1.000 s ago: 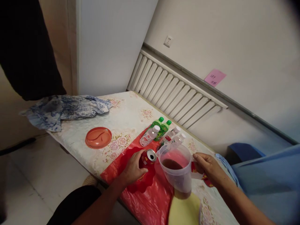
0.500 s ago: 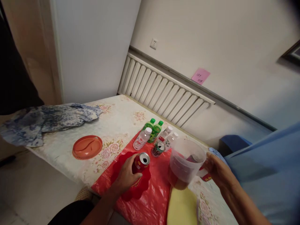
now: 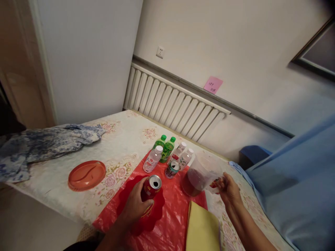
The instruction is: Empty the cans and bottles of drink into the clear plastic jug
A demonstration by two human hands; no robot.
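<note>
My left hand (image 3: 136, 202) is wrapped round an opened red drink can (image 3: 152, 187), upright over a red scalloped plate (image 3: 157, 218). My right hand (image 3: 229, 188) grips the handle of a clear plastic measuring jug (image 3: 209, 167). Dark brownish liquid (image 3: 192, 181) lies in the jug, which tilts to the left above the red plastic sheet (image 3: 175, 209). Between the can and the jug stands a smaller green-and-dark can (image 3: 172, 169), also opened. Behind it are a pink-patterned clear bottle (image 3: 151, 161), two green bottles (image 3: 167, 150) and two white-capped clear bottles (image 3: 185, 158).
An orange-red oval divided plate (image 3: 87, 175) lies on the flowered tablecloth (image 3: 123, 139) at left, near a crumpled blue-and-white cloth (image 3: 60, 141). A folded yellow cloth (image 3: 202, 230) lies at the front. A radiator (image 3: 167, 101) runs behind; a blue curtain (image 3: 298, 184) hangs at right.
The jug has gone from nearly upright to tilted leftward, and its liquid has shifted toward the left side. My left hand still holds the red can. The camera view has shifted a little right.
</note>
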